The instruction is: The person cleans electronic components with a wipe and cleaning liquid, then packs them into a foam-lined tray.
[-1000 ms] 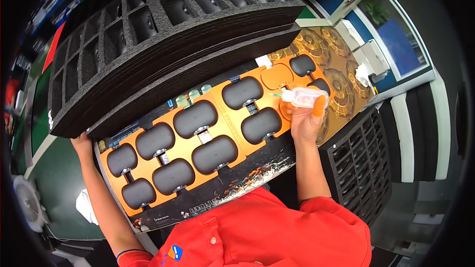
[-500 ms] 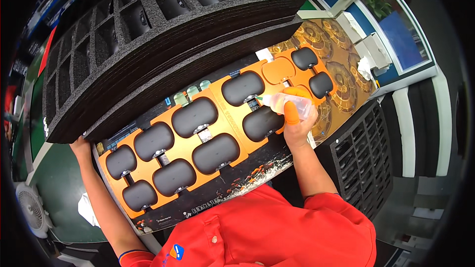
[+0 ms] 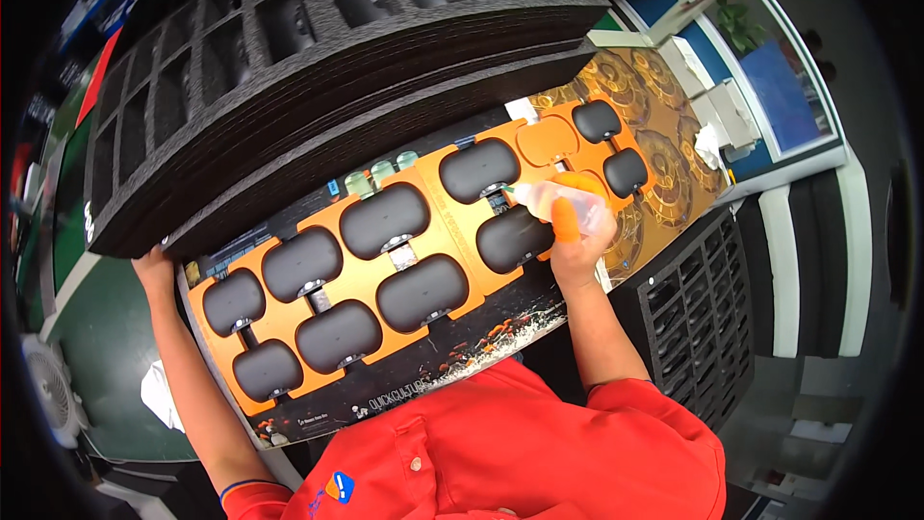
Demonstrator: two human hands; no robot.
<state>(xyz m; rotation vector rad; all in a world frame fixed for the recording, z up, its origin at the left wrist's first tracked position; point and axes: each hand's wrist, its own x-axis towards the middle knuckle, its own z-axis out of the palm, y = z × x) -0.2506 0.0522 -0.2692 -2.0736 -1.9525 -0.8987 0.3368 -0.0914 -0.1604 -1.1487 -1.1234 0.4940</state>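
Observation:
My right hand [image 3: 577, 248], with orange finger covers, is closed around a clear squeeze bottle [image 3: 589, 209]. Its green nozzle tip points at the gap between two black rounded cases on an orange plate [image 3: 445, 231]. One of them, an upper case [image 3: 479, 171], lies just beyond the tip; a lower case [image 3: 515, 236] sits under the bottle and is partly covered. Several more such cases fill the plate's left part in two rows. At the far left, my left hand [image 3: 154, 268] touches the near corner of the stacked black foam trays [image 3: 318, 101]; its fingers are largely hidden there.
Cases sit in the top tray's pockets. Two smaller black cases [image 3: 597, 120] lie at the plate's right end, by an empty orange recess [image 3: 547, 140]. Small glass jars [image 3: 382, 171] stand behind the plate. Another foam tray [image 3: 698, 303] leans at right; a fan [image 3: 53, 390] is at left.
The view has shifted slightly. My right hand keeps the bottle at nearly the same spot over the gap between the cases, and my left hand stays at the tray corner.

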